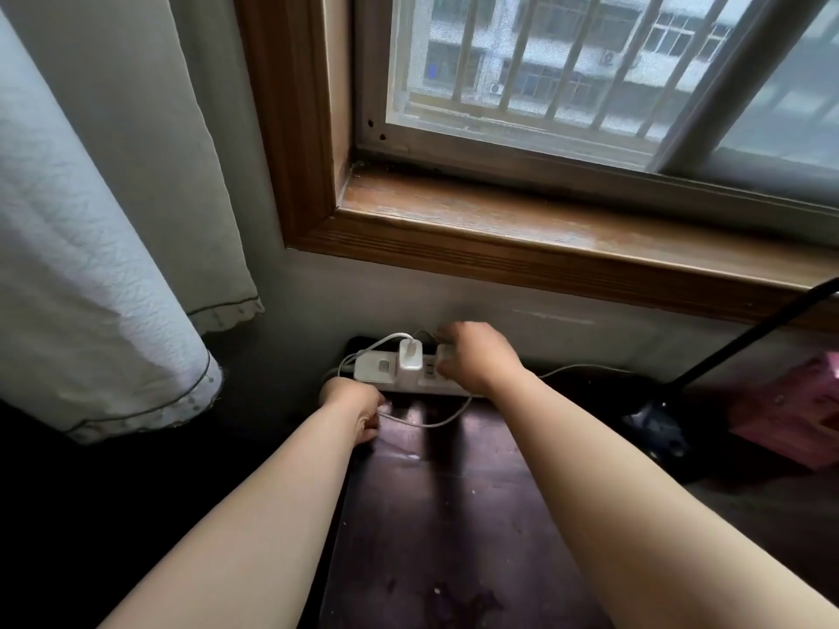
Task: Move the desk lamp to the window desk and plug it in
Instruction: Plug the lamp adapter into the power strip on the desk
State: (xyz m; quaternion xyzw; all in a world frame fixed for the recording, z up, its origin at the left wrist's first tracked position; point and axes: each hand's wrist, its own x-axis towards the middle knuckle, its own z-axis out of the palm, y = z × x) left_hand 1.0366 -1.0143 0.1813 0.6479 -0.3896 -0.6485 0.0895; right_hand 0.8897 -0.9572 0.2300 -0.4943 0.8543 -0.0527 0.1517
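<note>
A dark wooden desk (454, 515) stands against the wall beneath a wood-framed window (545, 211), with a pale curtain (91, 265) hanging at the left. At the desk's far edge, against the wall, lies a white power strip (386, 372); a white charger (411, 356) already occupies one of its sockets, its thin white cable (436, 422) looping forward over the desk. The right hand (476, 356) reaches over the strip's right portion, fingers curled down around a small white object pressed to the strip, probably the lamp's plug, though the hand hides most of it. The left hand (358, 408) rests at the strip's near left corner, fingers closed; whether it pinches the cable or merely braces the strip cannot be told. Its position suggests steadying, so that the strip does not slide while the plug is pushed home. The desk lamp (653, 424) already stands on the desk at the right, its dark base beside a pink box (790, 415) and its black stem rising out of view. The task appears near completion, with only seating the plug remaining.
</note>
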